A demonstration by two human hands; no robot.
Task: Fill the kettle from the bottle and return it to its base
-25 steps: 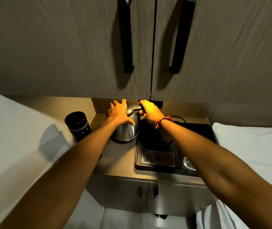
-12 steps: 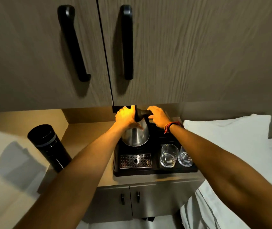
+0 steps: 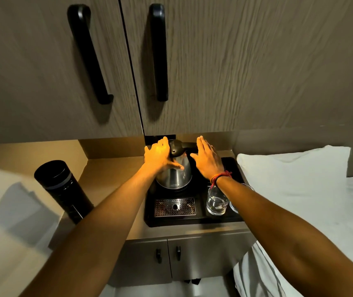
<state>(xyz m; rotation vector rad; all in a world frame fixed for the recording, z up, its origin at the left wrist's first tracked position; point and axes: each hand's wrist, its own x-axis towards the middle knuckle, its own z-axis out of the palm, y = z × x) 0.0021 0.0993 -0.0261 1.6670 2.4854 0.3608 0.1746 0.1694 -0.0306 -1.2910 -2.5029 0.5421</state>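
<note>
One steel kettle (image 3: 174, 175), one black tray (image 3: 192, 220) with one perforated drip grille (image 3: 175, 207), two clear glasses (image 3: 216, 201), the right one mostly hidden, one black bottle (image 3: 63, 187), two hands (image 3: 158, 156), two upper cupboard handles (image 3: 90, 54), two small lower door handles (image 3: 158, 255), one white pillow (image 3: 295, 174).

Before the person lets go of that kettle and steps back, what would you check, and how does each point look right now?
1. Kettle upright on the black tray: ok.
2. Seated squarely on its base: cannot tell, base hidden.
3. Left hand steadying the kettle's side: ok.
4. Right hand off the handle, fingers open: ok.
5. Glass clear of the kettle: ok, but close under the right wrist.
6. Water level inside: cannot tell.
</note>
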